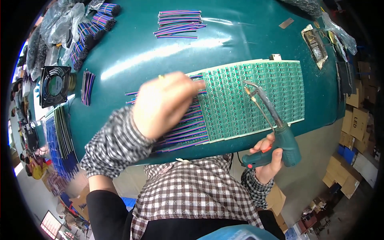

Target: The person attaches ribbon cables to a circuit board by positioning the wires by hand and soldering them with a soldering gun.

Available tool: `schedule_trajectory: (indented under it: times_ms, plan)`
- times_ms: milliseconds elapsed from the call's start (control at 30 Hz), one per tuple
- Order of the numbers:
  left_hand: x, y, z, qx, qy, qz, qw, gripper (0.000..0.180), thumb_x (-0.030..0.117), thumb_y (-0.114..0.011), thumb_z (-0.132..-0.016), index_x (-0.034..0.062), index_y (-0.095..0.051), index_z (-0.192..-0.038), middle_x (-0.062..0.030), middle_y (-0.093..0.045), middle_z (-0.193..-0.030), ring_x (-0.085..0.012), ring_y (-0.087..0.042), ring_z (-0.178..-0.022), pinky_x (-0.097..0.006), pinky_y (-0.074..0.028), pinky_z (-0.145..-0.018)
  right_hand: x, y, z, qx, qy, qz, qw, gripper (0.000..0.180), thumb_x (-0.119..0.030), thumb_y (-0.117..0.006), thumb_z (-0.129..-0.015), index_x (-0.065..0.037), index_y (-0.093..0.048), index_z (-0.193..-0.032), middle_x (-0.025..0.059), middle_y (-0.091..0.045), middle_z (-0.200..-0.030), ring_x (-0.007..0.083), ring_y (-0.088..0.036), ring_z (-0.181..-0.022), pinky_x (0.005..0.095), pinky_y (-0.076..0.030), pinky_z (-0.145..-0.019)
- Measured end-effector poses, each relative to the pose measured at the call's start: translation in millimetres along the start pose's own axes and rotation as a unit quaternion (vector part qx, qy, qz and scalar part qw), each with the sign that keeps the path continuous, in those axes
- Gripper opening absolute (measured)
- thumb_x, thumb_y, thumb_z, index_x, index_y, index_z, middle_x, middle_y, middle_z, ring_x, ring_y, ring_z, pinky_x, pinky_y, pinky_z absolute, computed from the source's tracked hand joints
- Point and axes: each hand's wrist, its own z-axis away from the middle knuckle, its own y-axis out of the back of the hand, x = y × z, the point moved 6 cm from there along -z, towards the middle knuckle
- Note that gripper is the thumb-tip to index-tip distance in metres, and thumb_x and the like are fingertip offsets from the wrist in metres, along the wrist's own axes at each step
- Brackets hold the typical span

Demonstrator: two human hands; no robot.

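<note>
My right hand (269, 157) grips the handle of a green soldering gun (289, 146). The gun's bent metal tip and a thin feed tube rise over a wide panel of green circuit boards (276, 96), and I cannot tell whether the tip touches it. Blurred by motion, my left hand (163, 105) is at the panel's left edge with its fingers closed. Its fingertips lie by the wire ends, and what they pinch is hidden. Rows of multicoloured wires (188, 134) run leftward from that edge, partly covered by my left hand and sleeve.
A bundle of short wires (180, 25) lies at the far side of the green table (132, 52). To the left are a black fan (55, 87), a small wire bundle (87, 87) and several tied bundles (90, 32). A worn metal tray (315, 46) sits far right.
</note>
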Motion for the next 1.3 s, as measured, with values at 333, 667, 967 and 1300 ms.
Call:
schedule_trajectory:
  times_ms: [333, 667, 967, 1300]
  plan:
    - [10, -39, 25, 0.022, -0.068, -0.124, 0.99, 0.033, 0.01, -0.06, -0.072, -0.0013, -0.064, -0.103, -0.0065, -0.055, -0.088, -0.0198, -0.058, -0.075, -0.03, -0.051, -0.061, 1, -10, 17, -0.033, -0.018, 0.017, 0.999, 0.055, -0.033, -0.065, -0.091, 0.01, -0.05, -0.123, 0.0159, -0.063, -0.099, 0.0295, -0.065, -0.094, 0.0394, -0.06, -0.077]
    - [8, -44, 27, 0.033, -0.07, -0.13, 0.988, 0.035, 0.011, -0.061, -0.069, -0.0004, -0.065, -0.102, -0.0049, -0.053, -0.084, -0.0168, -0.057, -0.073, -0.027, -0.05, -0.058, -6, -25, 27, -0.052, -0.017, 0.192, 0.98, 0.059, -0.039, -0.064, -0.091, 0.01, -0.05, -0.122, 0.0168, -0.06, -0.104, 0.0273, -0.065, -0.094, 0.0372, -0.059, -0.079]
    - [7, -44, 25, 0.033, -0.069, -0.127, 0.989, 0.033, 0.011, -0.061, -0.07, 0.0, -0.065, -0.1, -0.0046, -0.053, -0.083, -0.0163, -0.057, -0.073, -0.027, -0.05, -0.056, 1, -23, 32, -0.088, -0.023, 0.235, 0.968, 0.058, -0.035, -0.067, -0.09, 0.01, -0.051, -0.123, 0.0139, -0.06, -0.1, 0.0249, -0.063, -0.092, 0.0414, -0.055, -0.083]
    - [8, -45, 23, 0.027, -0.073, -0.124, 0.989, 0.031, 0.012, -0.06, -0.071, -0.0011, -0.064, -0.098, -0.0052, -0.05, -0.081, -0.0169, -0.056, -0.07, -0.028, -0.049, -0.056, 5, -15, 32, -0.076, -0.032, 0.212, 0.974, 0.052, -0.017, -0.082, -0.08, 0.008, -0.056, -0.117, 0.0128, -0.069, -0.095, 0.0221, -0.068, -0.092, 0.0373, -0.055, -0.088]
